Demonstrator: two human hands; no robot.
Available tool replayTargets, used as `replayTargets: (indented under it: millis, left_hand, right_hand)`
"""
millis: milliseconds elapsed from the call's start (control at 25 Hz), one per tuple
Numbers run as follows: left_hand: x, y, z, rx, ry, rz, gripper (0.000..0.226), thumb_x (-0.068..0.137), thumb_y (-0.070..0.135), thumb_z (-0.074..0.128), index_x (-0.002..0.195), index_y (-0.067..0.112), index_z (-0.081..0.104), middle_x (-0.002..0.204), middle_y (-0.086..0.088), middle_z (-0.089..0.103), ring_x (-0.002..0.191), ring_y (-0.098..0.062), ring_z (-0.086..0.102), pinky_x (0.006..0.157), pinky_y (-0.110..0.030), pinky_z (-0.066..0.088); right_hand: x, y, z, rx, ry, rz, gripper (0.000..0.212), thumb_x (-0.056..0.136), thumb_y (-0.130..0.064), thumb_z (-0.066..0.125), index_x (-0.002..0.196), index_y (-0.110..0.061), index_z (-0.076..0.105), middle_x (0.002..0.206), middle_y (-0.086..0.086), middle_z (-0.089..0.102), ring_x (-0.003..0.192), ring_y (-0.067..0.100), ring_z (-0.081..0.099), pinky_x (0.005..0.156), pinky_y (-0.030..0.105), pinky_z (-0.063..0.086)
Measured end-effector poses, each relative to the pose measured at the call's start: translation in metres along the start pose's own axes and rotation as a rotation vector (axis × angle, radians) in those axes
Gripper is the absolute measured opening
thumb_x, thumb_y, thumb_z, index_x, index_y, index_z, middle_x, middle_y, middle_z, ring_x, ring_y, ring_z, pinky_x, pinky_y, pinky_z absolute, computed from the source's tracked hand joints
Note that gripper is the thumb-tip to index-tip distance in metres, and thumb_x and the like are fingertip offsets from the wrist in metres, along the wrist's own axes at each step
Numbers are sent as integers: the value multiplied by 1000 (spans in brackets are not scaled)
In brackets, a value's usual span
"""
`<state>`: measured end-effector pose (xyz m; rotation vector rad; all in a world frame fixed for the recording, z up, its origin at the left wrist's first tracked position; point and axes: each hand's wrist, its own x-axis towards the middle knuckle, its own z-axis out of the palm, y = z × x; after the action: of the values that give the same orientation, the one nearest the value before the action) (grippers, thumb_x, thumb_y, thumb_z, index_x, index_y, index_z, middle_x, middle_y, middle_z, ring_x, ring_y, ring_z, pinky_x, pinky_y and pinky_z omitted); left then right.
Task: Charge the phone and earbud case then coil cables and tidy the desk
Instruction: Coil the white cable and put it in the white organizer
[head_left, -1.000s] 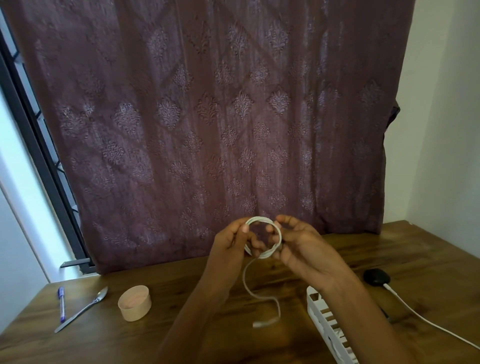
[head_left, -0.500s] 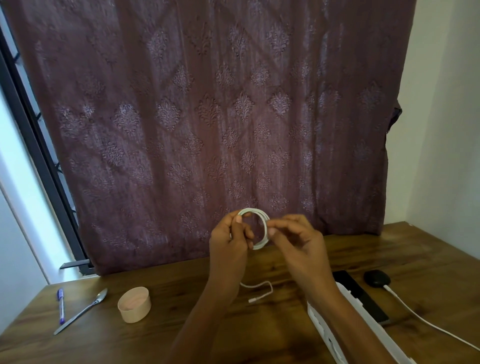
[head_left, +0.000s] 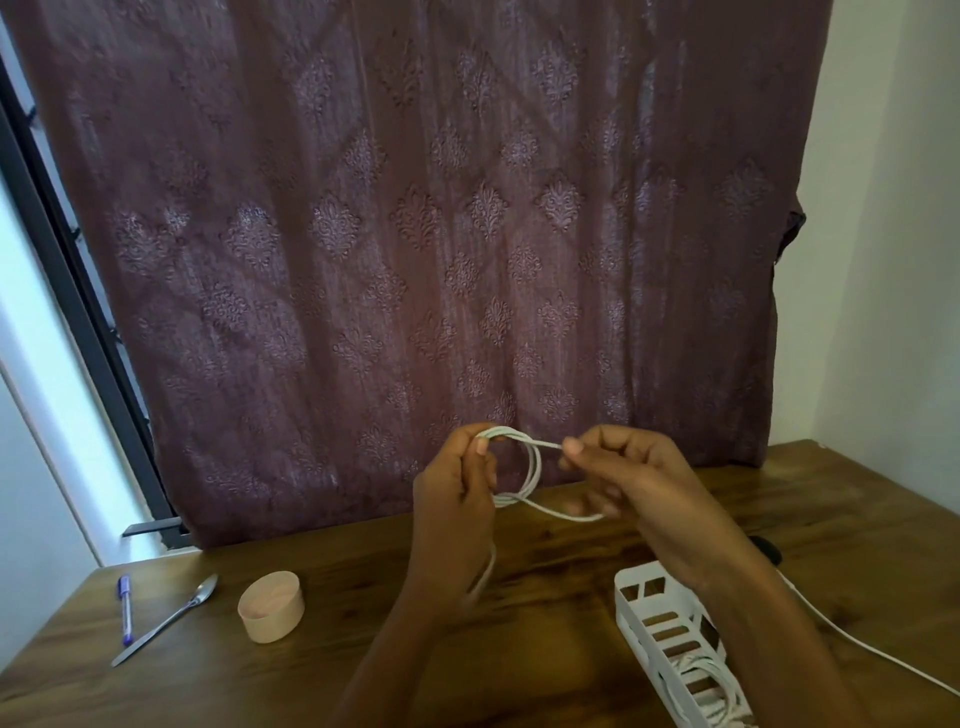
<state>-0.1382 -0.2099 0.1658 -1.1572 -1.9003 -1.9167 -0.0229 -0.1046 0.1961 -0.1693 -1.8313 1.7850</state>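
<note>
A white cable (head_left: 531, 470) is wound into a small coil and held up above the wooden desk (head_left: 545, 582). My left hand (head_left: 457, 499) pinches the coil at its top left. My right hand (head_left: 628, 483) pinches the cable's free end at the upper right, and a loop runs under its fingers. A short strand hangs blurred below my left hand. A white slotted organiser box (head_left: 670, 639) stands on the desk under my right forearm with another coiled white cable (head_left: 701, 680) inside. A black earbud case (head_left: 768, 548) peeks out behind my right wrist, with a white cable (head_left: 872, 649) leading off right.
On the left of the desk lie a purple pen (head_left: 125, 608), a metal spoon (head_left: 171, 618) and a round beige lid-like container (head_left: 271, 605). A patterned maroon curtain (head_left: 415, 234) hangs behind the desk, a window frame (head_left: 67, 291) at left, a white wall at right.
The dangling tail that hung to the desk has been drawn up into the coil. My right hand moved from the coil's rim out to the right, pulling the free end across.
</note>
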Motion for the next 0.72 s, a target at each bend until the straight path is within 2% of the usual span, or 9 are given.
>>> replayTargets:
  millis: [80, 160, 240, 280, 360, 440, 520, 640, 720]
  left_hand:
    - [-3, -1, 0, 30, -13, 4, 24, 97, 11, 39, 94, 20, 62, 59, 8, 51, 51, -4, 49, 49, -14, 38]
    - [-7, -1, 2, 14, -13, -10, 25, 97, 12, 39, 94, 20, 62, 58, 8, 50, 51, -3, 47, 49, -12, 37]
    - [-9, 0, 7, -62, 10, -67, 23, 97, 15, 39, 94, 18, 61, 58, 8, 49, 50, -2, 45, 50, -15, 38]
    - [-9, 1, 9, -100, 42, -115, 23, 98, 16, 38, 95, 17, 61, 57, 8, 49, 50, -1, 45, 51, -17, 40]
    - [-7, 2, 12, -180, 114, -187, 26, 99, 17, 36, 93, 20, 61, 55, 10, 50, 50, 0, 46, 53, -18, 41]
    - [-5, 5, 14, -228, 152, -209, 28, 99, 17, 34, 88, 23, 60, 56, 10, 50, 52, -2, 46, 54, -23, 41]
    - [-5, 7, 17, -247, 184, -216, 29, 100, 16, 33, 87, 23, 59, 60, 6, 51, 54, -6, 47, 57, -28, 42]
    - [-5, 8, 22, -295, 231, -244, 29, 100, 15, 33, 86, 18, 58, 60, 3, 51, 54, -8, 48, 61, -30, 44]
    - [-4, 8, 23, -304, 248, -258, 29, 100, 14, 33, 85, 17, 58, 60, 2, 52, 52, -6, 49, 60, -28, 46]
  right_hand:
    - [4, 1, -9, -277, 106, -100, 22, 77, -24, 69, 56, -22, 66, 40, -10, 42, 42, 7, 40, 48, 20, 43]
    - [7, 3, -14, -553, 218, -224, 16, 75, -27, 72, 61, -22, 69, 44, -7, 52, 43, 7, 47, 50, 21, 44]
    - [5, 5, -17, -668, 278, -276, 16, 72, -34, 74, 63, -21, 69, 49, -4, 58, 47, 11, 52, 51, 23, 46]
    - [4, 8, -18, -629, 274, -266, 17, 70, -35, 74, 65, -20, 70, 50, -3, 57, 48, 13, 51, 51, 23, 46]
    - [-1, 14, -17, -303, 206, -193, 22, 63, -36, 75, 73, -17, 72, 54, -2, 54, 51, 12, 48, 52, 20, 45]
    - [-9, 26, -14, 77, 146, -96, 31, 55, -34, 76, 81, -17, 74, 63, 0, 62, 58, 11, 56, 57, 18, 50]
    - [-17, 41, -3, 231, 129, -81, 38, 52, -36, 79, 86, -21, 75, 77, 1, 72, 71, 11, 67, 65, 19, 54]
    - [-30, 58, 21, 152, 67, -211, 61, 40, -50, 87, 96, -32, 72, 102, -9, 71, 86, 5, 67, 69, 20, 54]
    - [-34, 69, 27, -185, 63, -359, 67, 46, -46, 87, 108, -41, 65, 118, -17, 60, 106, 4, 60, 82, 20, 52]
